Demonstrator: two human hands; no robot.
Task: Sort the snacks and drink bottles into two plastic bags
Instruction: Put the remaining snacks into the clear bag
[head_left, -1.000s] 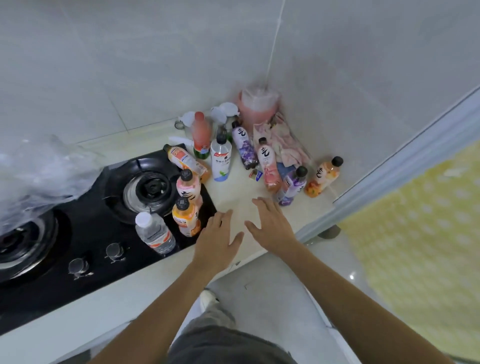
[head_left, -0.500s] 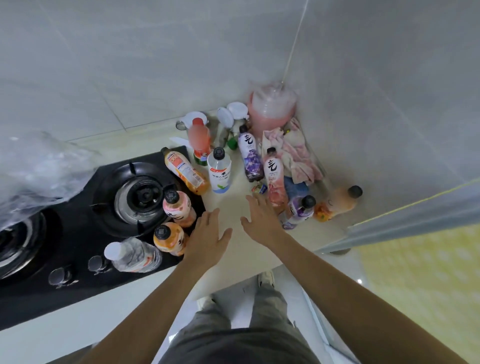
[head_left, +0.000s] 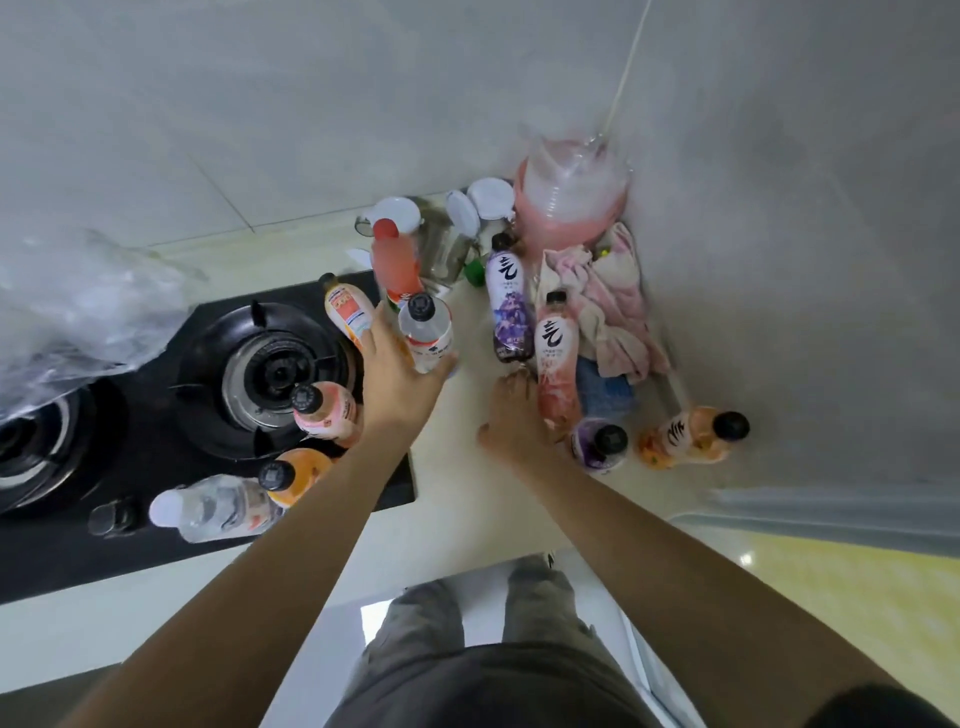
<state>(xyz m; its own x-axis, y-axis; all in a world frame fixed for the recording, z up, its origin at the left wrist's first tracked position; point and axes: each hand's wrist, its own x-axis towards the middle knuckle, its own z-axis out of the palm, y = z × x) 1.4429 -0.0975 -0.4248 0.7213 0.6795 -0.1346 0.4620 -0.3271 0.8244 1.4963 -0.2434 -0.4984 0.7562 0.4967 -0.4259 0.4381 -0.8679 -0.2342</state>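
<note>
Ten or so drink bottles crowd the countertop (head_left: 457, 499) corner and the edge of the gas stove (head_left: 156, 415) in the head view. The left hand (head_left: 397, 384) reaches toward 12 o'clock, its fingers wrapped about the lower half of a clear bottle with a black cap (head_left: 426, 330), thumb at the bottle's 3 o'clock side. Just at 9 o'clock of that bottle an orange juice bottle (head_left: 345, 309) leans, touching the back of the fingers. A red-capped pink bottle (head_left: 395, 260) stands at 12 o'clock of the hand. The right hand (head_left: 511, 415) lies low over the counter with fingers stretched toward 12 o'clock; its tips reach something small at the foot of the purple-label bottle (head_left: 509, 306), but I cannot tell whether they grasp it. Just at 3 o'clock of this hand stands a pink-label bottle (head_left: 556, 364), and at 4 o'clock a purple bottle (head_left: 600, 444) beside an orange bottle lying tilted (head_left: 685, 436). On the stove sit a peach bottle (head_left: 324, 413), an orange bottle (head_left: 296, 475) and a water bottle (head_left: 213, 509) on its side. A clear plastic bag (head_left: 78, 312) bulges at 9 o'clock of the burner. A pink bag (head_left: 569, 202) fills the wall corner, with a pink cloth (head_left: 613, 301) at its 6 o'clock.
</note>
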